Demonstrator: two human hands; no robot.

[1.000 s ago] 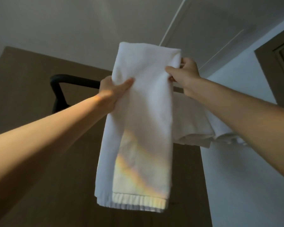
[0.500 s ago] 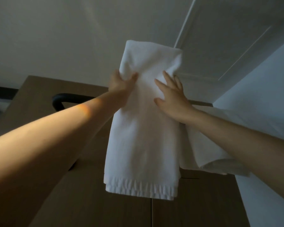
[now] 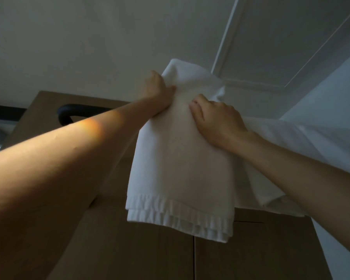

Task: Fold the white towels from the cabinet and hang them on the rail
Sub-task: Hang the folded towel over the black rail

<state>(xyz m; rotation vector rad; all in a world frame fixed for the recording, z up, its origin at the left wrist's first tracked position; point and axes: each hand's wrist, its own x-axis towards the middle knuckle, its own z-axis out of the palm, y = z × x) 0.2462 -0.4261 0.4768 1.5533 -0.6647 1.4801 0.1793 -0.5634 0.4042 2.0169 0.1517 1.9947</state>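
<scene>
In the head view, a folded white terry towel [image 3: 180, 168] is seen held high up, its banded hems hanging in layers in front of a brown wooden cabinet [image 3: 251, 249]. Its top-left edge is clasped by the left hand [image 3: 157, 87], whose grip is closed on the cloth with the thumb laid on the front. The right hand [image 3: 216, 120] is set against the towel's front just below the top, fingers curled into the fabric, so that grip is likewise closed on the towel. A black rounded rail [image 3: 73, 112] is visible at the left, behind the left forearm; whether the towel rests on it cannot be told. A second white towel [image 3: 291, 158] is draped just beside the first, on the right.
</scene>
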